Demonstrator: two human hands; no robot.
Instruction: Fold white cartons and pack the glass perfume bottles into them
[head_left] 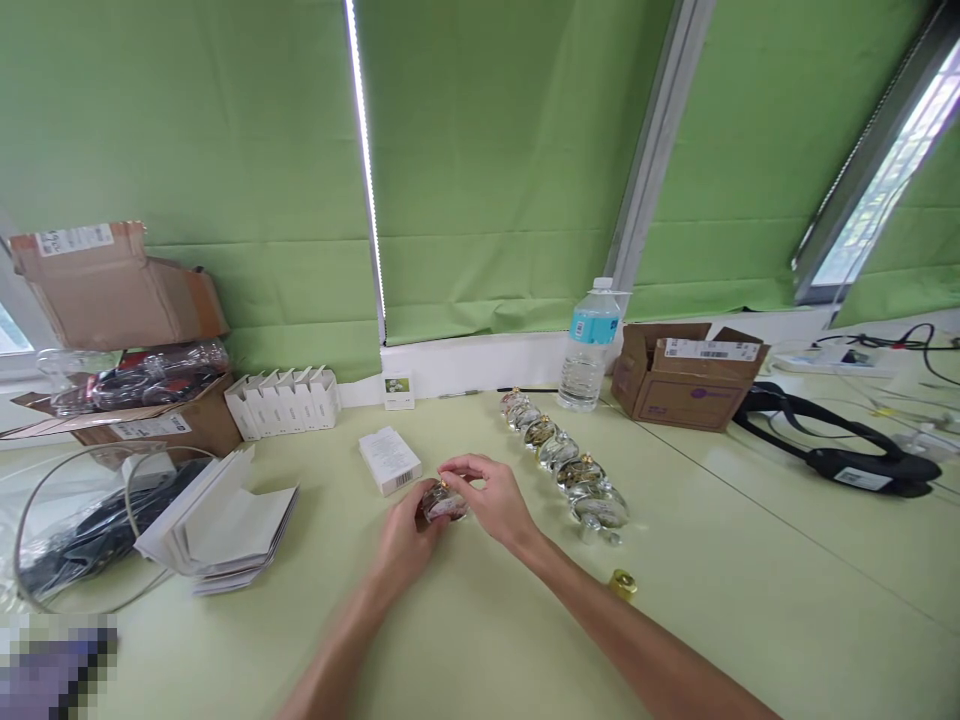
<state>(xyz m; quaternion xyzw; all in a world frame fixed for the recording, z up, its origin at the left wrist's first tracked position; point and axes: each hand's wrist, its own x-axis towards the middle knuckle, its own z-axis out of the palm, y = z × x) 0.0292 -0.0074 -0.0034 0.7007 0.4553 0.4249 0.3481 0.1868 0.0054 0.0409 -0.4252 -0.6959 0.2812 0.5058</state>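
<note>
Low over the table, my left hand (409, 540) is wrapped round a small clear glass perfume bottle (444, 502) with a gold-coloured neck. The thumb and fingertips of my right hand (491, 497) pinch together at the top of that bottle; whether a small part sits between them cannot be made out. A white carton (390, 460) lies flat just behind my left hand. To the right of my hands runs a slanting row of similar glass perfume bottles (559, 452). A gold cap (622, 584) lies beside my right forearm, and small clear caps (598, 530) lie at the row's near end.
White cartons (283, 403) stand in a line at the back left, near cardboard boxes (120, 300). Folded white card (225, 530) lies at left. A water bottle (589, 350), an opened cardboard box (682, 385) and a black headset (847, 445) stand at right.
</note>
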